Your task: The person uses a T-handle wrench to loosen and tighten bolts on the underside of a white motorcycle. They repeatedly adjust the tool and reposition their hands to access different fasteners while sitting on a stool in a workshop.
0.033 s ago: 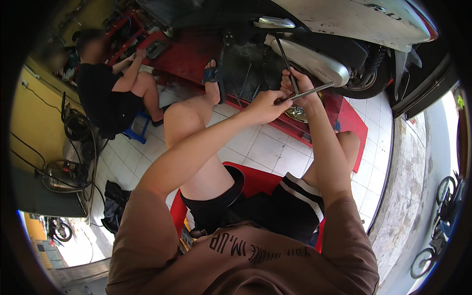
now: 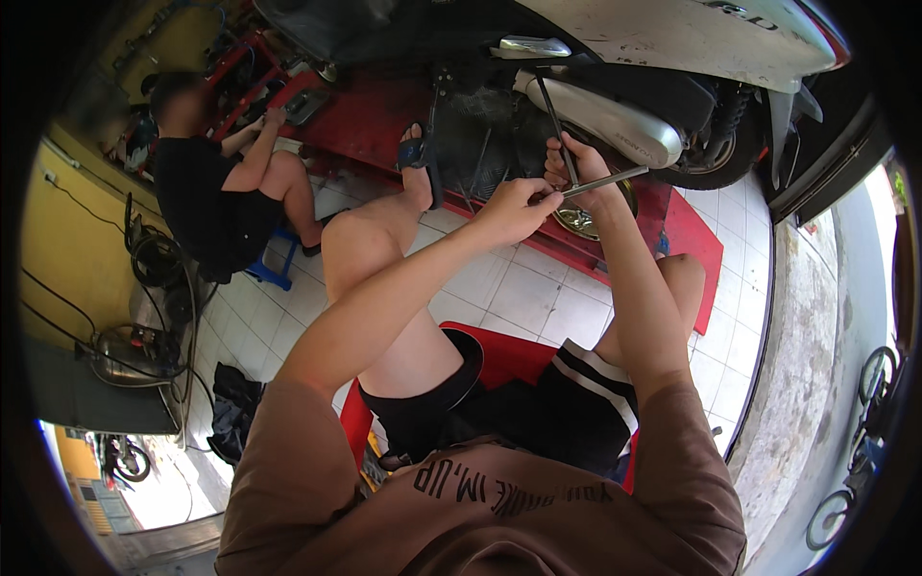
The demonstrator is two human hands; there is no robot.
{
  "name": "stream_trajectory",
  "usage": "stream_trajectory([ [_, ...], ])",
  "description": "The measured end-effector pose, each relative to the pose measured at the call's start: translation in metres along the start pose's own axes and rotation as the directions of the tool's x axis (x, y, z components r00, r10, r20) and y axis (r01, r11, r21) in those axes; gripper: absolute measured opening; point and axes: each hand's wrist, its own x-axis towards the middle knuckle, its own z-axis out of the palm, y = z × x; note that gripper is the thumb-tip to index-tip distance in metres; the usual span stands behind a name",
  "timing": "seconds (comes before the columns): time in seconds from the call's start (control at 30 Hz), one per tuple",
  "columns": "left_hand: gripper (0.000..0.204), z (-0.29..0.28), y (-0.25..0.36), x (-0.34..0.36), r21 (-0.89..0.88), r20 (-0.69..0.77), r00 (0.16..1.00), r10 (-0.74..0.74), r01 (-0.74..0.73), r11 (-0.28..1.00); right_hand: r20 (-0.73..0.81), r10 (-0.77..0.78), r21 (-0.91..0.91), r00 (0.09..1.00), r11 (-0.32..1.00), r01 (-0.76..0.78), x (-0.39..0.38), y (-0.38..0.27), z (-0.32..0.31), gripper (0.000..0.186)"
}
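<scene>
Under way by the look of it, what's left unclear: left hand [image 2: 519, 209] wrapped round one steel bar [image 2: 615, 179], right hand [image 2: 584, 173] gripping one dark rod [image 2: 552, 110], both above the red platform's [image 2: 693, 248] near edge toward its right corner, one gold pan [image 2: 574, 223] below, one motorcycle [image 2: 615, 120] beyond.

We count two hands for the wearer, one left hand [image 2: 519, 209] and one right hand [image 2: 576, 165], and two bars: one dark bar [image 2: 549, 104] and one silver bar [image 2: 619, 179]. We see one large motorbike [image 2: 672, 43], one golden dish [image 2: 579, 228], one co-worker [image 2: 206, 187], one blue stool [image 2: 276, 269], one red chair [image 2: 509, 353], one metal tank [image 2: 134, 365] and one black bag [image 2: 230, 413]. Outside we find one smaller motorbike [image 2: 125, 459] leftward; rightward, we make out two wheels, one upper wheel [image 2: 876, 376] and one lower wheel [image 2: 828, 520].
</scene>
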Motion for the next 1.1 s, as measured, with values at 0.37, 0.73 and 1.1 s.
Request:
stream_trajectory([
  [0.37,0.034,0.003,0.011,0.007,0.356,-0.233,0.958,0.168,-0.077,0.931,-0.058,-0.011,0.063,0.998,0.998,0.015,0.021,0.002,-0.007,0.030],
  [0.73,0.037,-0.070,0.030,0.011,0.576,-0.248,0.959,0.139,0.030,0.817,0.058,0.107,-0.154,0.993,0.983,-0.097,0.003,-0.005,0.019,0.033],
  [1.1,0.038,-0.108,0.024,0.012,0.897,0.038,0.973,0.227,-0.133,0.421,0.112,-0.125,-0.982,0.986,0.138,0.129,-0.015,0.016,0.024,0.030],
])
